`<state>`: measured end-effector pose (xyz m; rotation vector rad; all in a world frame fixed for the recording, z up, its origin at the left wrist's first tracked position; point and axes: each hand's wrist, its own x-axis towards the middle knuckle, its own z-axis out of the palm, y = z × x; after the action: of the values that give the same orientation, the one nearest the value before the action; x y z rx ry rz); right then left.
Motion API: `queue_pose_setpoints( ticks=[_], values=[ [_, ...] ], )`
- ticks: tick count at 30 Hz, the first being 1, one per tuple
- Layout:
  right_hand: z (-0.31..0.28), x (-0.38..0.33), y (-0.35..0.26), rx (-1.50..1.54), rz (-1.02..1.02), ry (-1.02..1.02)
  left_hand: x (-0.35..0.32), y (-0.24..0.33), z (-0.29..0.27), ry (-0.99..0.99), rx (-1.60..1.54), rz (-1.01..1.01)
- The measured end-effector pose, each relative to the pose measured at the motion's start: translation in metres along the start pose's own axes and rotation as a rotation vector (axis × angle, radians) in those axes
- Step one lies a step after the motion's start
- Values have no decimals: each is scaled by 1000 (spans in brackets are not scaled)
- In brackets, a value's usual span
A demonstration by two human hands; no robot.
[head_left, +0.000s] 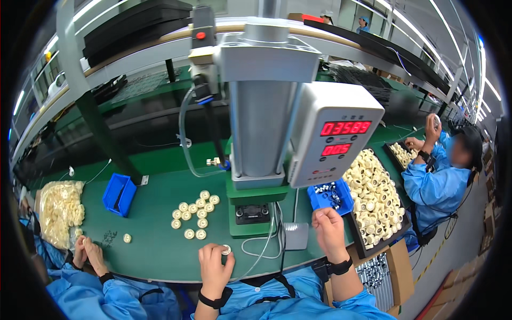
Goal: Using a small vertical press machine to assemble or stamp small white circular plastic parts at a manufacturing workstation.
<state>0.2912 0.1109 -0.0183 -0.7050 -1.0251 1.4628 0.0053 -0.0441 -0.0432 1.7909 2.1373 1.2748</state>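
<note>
My left hand [214, 268] is closed around a small round cream plastic part [226, 249], its fingers curled at the near edge of the green table [154, 253]. My right hand [329, 234] is raised at the near rim of a blue bin [349, 201] that holds small metal rings [330, 195]. Its fingertips are pinched together; whatever lies between them is too small to make out. Between and beyond my hands stands a press [258, 128] with a green base. Left of that base, several cream round parts [201, 213] lie in a loose group.
A black tray [385, 246] heaped with cream parts stands at the right, beside a carton [400, 274] of metal pieces. A counter box [336, 136] juts from the press; cables [261, 250] loop near its base. Co-workers' hands [89, 255] work at left, others at far right.
</note>
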Motion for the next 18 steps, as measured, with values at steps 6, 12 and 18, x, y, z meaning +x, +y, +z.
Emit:
queue_pose_setpoints(
  ticks=[6, 12, 18],
  values=[
    [80, 14, -6, 132, 89, -132, 0, -3, 0, 24, -71, 4],
    [130, 43, 25, -524, -261, -172, 8, -1, -5, 8, -184, -16],
    [125, 41, 14, -654, -135, -149, 49, 26, -9, -46, -279, 85]
  ],
)
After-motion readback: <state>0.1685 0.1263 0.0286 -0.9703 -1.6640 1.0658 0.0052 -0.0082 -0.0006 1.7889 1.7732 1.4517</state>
